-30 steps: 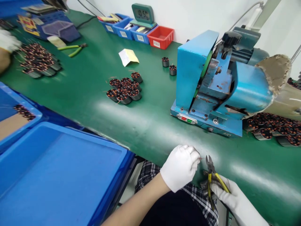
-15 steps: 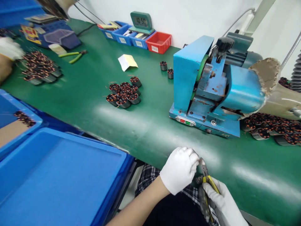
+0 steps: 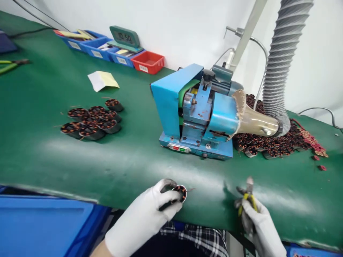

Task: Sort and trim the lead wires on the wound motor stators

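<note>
My left hand (image 3: 144,217), in a white glove, grips a small wound stator (image 3: 180,192) at the near edge of the green table (image 3: 134,157); thin copper wire ends stick out of it to the right. My right hand (image 3: 261,228), also gloved, holds yellow-handled cutting pliers (image 3: 248,194) upright, jaws up, about a hand's width right of the stator. The two hands are apart.
A blue bench machine (image 3: 197,114) stands just beyond the hands, with a grey extraction hose (image 3: 281,60) at its right. A heap of stators (image 3: 270,142) lies behind it, a small cluster of stators (image 3: 92,119) at left. Blue bins, a red bin (image 3: 147,62) and a clock (image 3: 124,35) line the wall. A blue tray (image 3: 45,228) sits lower left.
The view has swung right. My hands have separated: the pliers moved off to the right, and the left hand now shows the stator turned face-up.
</note>
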A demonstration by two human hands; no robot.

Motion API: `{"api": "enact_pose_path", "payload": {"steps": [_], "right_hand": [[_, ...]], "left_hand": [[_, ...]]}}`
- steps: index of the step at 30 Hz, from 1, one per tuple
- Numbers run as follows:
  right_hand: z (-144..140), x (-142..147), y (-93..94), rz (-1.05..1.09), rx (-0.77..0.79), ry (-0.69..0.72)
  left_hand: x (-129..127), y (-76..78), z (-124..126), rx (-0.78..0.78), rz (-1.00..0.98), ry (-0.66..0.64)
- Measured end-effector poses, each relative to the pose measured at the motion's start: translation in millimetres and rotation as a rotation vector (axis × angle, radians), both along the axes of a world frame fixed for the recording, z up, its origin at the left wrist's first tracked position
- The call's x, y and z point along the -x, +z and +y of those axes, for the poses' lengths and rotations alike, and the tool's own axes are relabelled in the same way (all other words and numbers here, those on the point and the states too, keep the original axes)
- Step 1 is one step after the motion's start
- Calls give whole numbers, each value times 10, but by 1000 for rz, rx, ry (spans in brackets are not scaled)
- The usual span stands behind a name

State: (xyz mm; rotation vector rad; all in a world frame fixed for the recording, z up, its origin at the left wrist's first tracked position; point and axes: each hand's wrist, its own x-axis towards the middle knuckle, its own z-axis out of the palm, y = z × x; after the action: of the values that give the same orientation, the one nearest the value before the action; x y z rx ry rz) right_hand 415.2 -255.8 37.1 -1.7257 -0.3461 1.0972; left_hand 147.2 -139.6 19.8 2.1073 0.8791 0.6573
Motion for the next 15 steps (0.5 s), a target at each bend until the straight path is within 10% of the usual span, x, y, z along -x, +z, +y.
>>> {"api": "enact_pose_path", "payload": {"steps": [5,9,15], "right_hand": [[-196,-572,102,-480,118,-371],[-335,-814,17,-1006,165,-181],[-423,-1181,-157,-1319,729,-27]], "left_hand": [[-364,-125,-132,178,12,39],[-886,-69,-161,72,-148,-99],[-1159,-215,-102,-161,-347,-88]]}}
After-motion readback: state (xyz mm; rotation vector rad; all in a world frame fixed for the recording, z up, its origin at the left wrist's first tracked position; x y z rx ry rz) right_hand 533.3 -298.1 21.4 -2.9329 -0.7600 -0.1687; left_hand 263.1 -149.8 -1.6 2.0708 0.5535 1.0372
